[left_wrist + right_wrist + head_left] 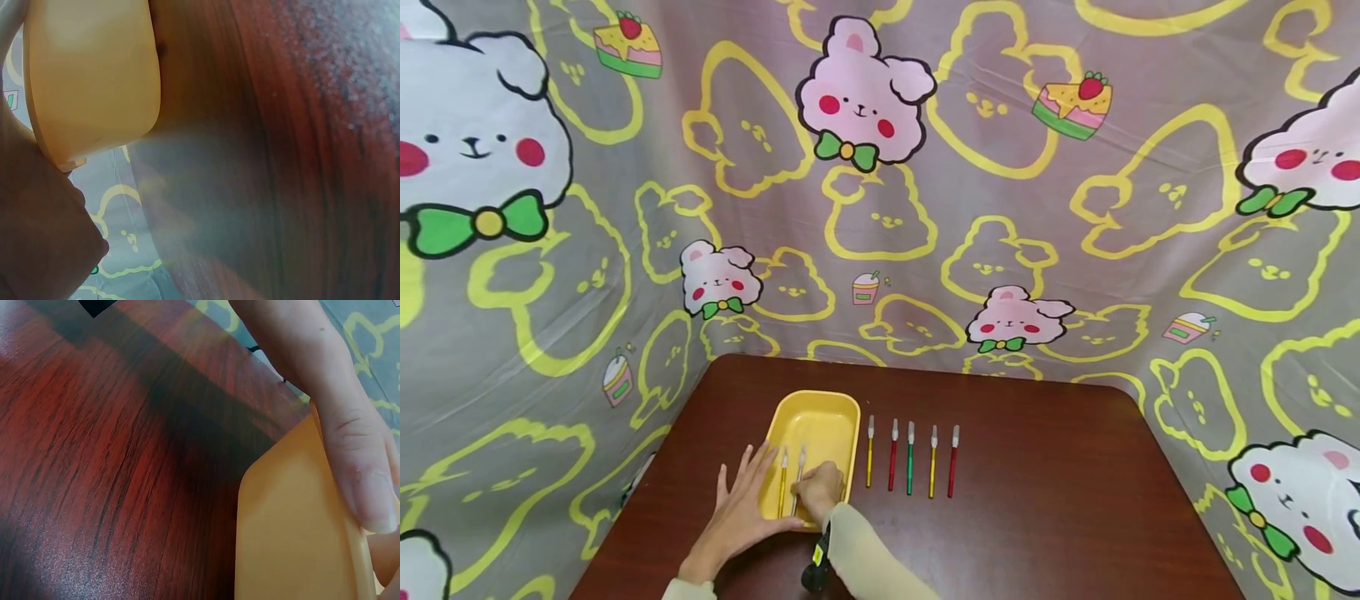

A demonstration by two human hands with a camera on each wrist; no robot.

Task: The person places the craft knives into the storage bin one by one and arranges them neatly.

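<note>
A yellow tray (816, 402) holds two slim craft knives with pale caps. Its yellow-handled craft knife (783, 483) lies lengthwise on the left. Beside that one, my right hand (822, 490) pinches a silver craft knife (800, 467) inside the tray, with the capped end away from me. My left hand (741, 504) spreads its fingers along the tray's left side, thumb against the near rim. In the right wrist view, that thumb (369, 487) lies over the tray's edge (287, 519). The left wrist view shows the tray's outer wall (94, 69), but no knives.
Right of the tray, several capped craft knives stand in a row: a yellow one (869, 458), red one (892, 462), green one (910, 467), another yellow (933, 471) and another red (952, 471). The brown table (1052, 492) meets patterned curtains (880, 225) at its back and sides.
</note>
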